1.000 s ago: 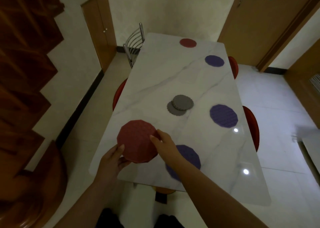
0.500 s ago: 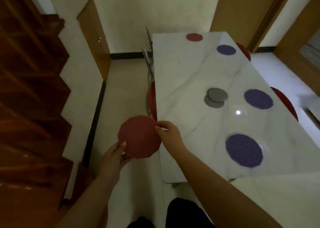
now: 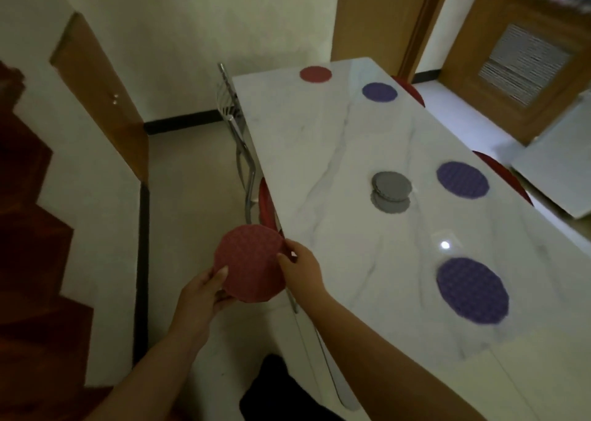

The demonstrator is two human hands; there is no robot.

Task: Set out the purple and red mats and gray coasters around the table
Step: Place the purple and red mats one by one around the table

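A round red mat (image 3: 251,262) is held off the left edge of the white marble table (image 3: 323,177). My left hand (image 3: 204,296) grips its lower left rim and my right hand (image 3: 300,268) pinches its right rim. On the table lie three purple mats: near (image 3: 471,296), middle right (image 3: 462,179) and far right (image 3: 379,92). Another red mat (image 3: 315,74) lies at the far end. A small stack of gray coasters (image 3: 390,191) sits in the table's middle.
A metal chair with a red seat (image 3: 252,171) is tucked under the table's left side. Red chair seats (image 3: 502,177) show along the right side. A dark wooden staircase (image 3: 35,228) stands at left, wooden doors behind.
The red mat came off the table's near end and now hangs beside the left edge, both hands still on it. My view has swung round to the table's left side.
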